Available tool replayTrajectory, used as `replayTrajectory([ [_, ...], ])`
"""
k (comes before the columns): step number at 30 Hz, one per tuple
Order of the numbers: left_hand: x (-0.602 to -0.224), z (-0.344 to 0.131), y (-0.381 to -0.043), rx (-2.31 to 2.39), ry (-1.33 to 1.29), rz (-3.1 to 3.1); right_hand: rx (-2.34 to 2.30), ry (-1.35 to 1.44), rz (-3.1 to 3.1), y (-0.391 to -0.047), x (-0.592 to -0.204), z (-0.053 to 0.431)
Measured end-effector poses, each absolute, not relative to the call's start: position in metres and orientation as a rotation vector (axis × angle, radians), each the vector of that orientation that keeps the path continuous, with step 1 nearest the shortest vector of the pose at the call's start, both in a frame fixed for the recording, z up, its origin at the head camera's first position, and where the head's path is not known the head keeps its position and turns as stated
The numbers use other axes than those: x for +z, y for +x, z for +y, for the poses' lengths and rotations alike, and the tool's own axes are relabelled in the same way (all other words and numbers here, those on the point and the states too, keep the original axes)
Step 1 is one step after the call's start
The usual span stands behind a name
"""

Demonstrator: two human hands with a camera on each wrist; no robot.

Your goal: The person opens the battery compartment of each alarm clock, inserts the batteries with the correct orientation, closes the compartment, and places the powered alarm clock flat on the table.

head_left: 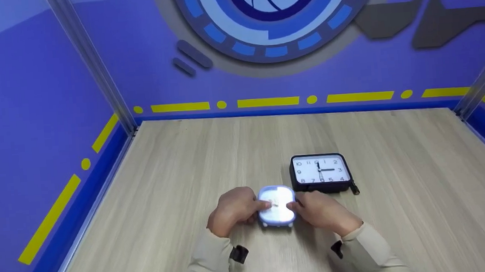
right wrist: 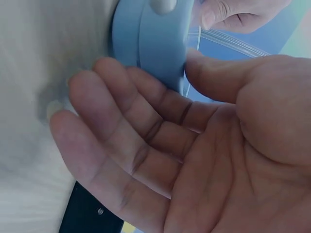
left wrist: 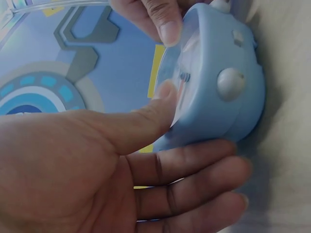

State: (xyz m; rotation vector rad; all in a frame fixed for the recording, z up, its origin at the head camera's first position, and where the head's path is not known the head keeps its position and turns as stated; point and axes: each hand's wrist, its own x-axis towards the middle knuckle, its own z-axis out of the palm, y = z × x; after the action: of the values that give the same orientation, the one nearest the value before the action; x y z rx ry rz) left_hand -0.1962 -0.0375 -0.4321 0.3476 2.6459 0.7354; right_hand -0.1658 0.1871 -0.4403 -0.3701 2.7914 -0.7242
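Observation:
A small light-blue alarm clock (head_left: 278, 215) with rounded corners lies face up on the table, two white feet on its near edge. Glare hides much of its face. My left hand (head_left: 237, 207) grips its left side, thumb over the front and fingers at the edge. From the opposite side my right hand (head_left: 322, 211) holds it likewise, thumb on the face's rim. In the left wrist view the blue clock (left wrist: 214, 104) shows a pale round knob on its side. The right wrist view has the fingers of my right hand (right wrist: 189, 131) curving under the clock's edge (right wrist: 163, 48).
Just beyond my right hand lies a black rectangular clock (head_left: 321, 171) with a white face, a short dark tab at its lower right corner. Blue printed panels (head_left: 157, 82) wall the wooden table (head_left: 146, 228) at the back and both sides.

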Motion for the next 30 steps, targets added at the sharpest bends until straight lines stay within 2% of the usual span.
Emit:
replayTrajectory([
  [10, -0.441, -0.045, -0.204, 0.756, 0.283, 2.804, -0.685, -0.355, 2.899, -0.183, -0.444, 0.166],
  [20, -0.449, -0.043, -0.214, 0.705, 0.084, 2.93, -0.713, -0.246, 2.908, -0.203, -0.451, 0.148],
  [30, -0.462, -0.047, -0.22, 0.899, 0.037, 3.039, -0.787, -0.165, 2.896, -0.219, -0.455, 0.138],
])
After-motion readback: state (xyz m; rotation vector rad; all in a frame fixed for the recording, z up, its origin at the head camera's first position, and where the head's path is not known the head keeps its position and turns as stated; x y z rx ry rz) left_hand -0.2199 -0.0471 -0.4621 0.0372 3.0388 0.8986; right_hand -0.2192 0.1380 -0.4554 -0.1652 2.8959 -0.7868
